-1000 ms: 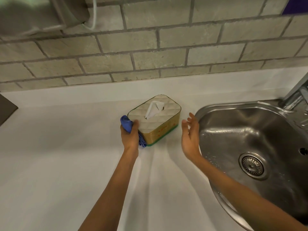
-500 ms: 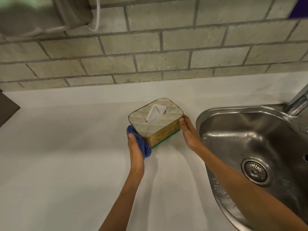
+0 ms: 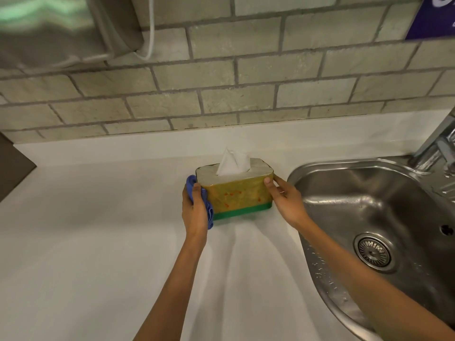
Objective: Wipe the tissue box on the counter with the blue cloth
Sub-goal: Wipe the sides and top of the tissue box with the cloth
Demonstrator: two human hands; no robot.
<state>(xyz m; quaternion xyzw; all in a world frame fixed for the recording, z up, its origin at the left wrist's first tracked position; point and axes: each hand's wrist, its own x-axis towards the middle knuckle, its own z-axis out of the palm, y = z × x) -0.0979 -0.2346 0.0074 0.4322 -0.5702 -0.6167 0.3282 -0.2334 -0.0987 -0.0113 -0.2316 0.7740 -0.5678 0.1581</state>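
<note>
The tissue box (image 3: 237, 195) stands on the white counter (image 3: 86, 242), just left of the sink. It has a pale quilted top, a yellow-orange side, a green base, and a white tissue poking up. My left hand (image 3: 194, 210) presses the bunched blue cloth (image 3: 206, 205) against the box's left end. My right hand (image 3: 285, 200) grips the box's right end, thumb on the front upper corner. The box looks tipped toward me, its long side facing the camera.
A stainless steel sink (image 3: 369, 217) with a round drain lies at the right, a metal tap (image 3: 438, 143) behind it. A tiled wall (image 3: 221, 94) backs the counter. A shiny metal dispenser (image 3: 61, 28) with a white cord hangs upper left.
My right hand came in from open air and took hold of the box's right end. The box turned so its long side faces me. The cloth stays at the left end.
</note>
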